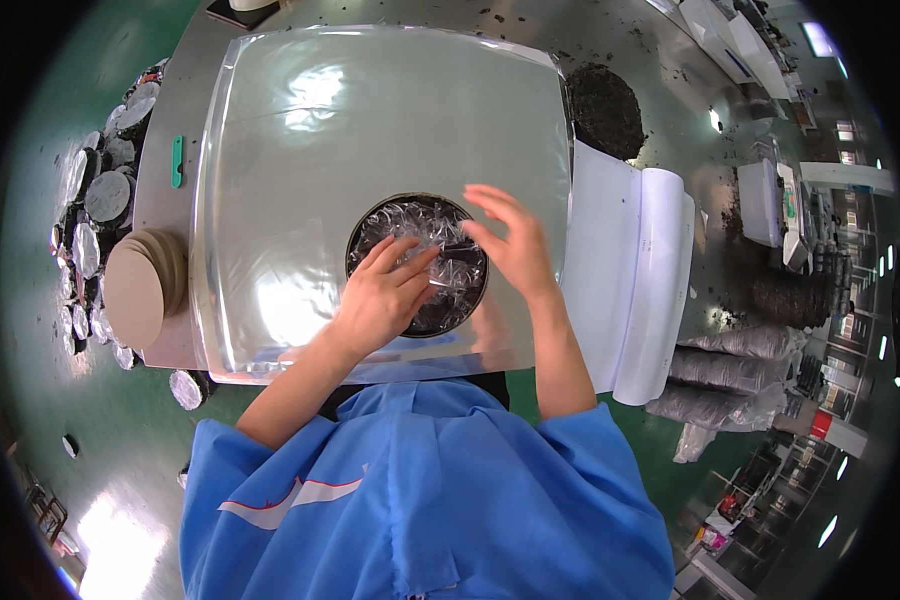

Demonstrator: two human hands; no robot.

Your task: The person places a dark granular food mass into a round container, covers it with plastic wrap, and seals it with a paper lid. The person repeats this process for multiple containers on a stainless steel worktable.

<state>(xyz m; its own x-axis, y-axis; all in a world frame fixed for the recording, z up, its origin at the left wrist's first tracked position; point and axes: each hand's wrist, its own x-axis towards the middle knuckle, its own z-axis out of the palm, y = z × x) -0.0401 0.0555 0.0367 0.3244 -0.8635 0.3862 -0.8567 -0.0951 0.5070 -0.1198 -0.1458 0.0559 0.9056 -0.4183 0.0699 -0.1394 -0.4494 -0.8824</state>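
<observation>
A round dark disc wrapped in crumpled clear plastic film [457, 274] lies on a stack of transparent plastic sheets [420, 112] in front of me. My left hand [391, 289] rests on the disc's left part, palm down, its fingers spread over the gathered film. At the disc's upper right edge is my right hand [508, 238], its fingers apart and slightly curled, thumb towards the film. Whether its fingertips touch the film is hard to tell. Neither hand is closed around anything.
Round brown cardboard discs [136, 292] and a green cutter [178, 161] lie at left. Wrapped discs [108, 196] are piled beyond the table edge. At right are a dark pressed cake [606, 112], a white paper roll [651, 285], a clear bin [759, 202] and plastic-wrapped stacks [727, 371].
</observation>
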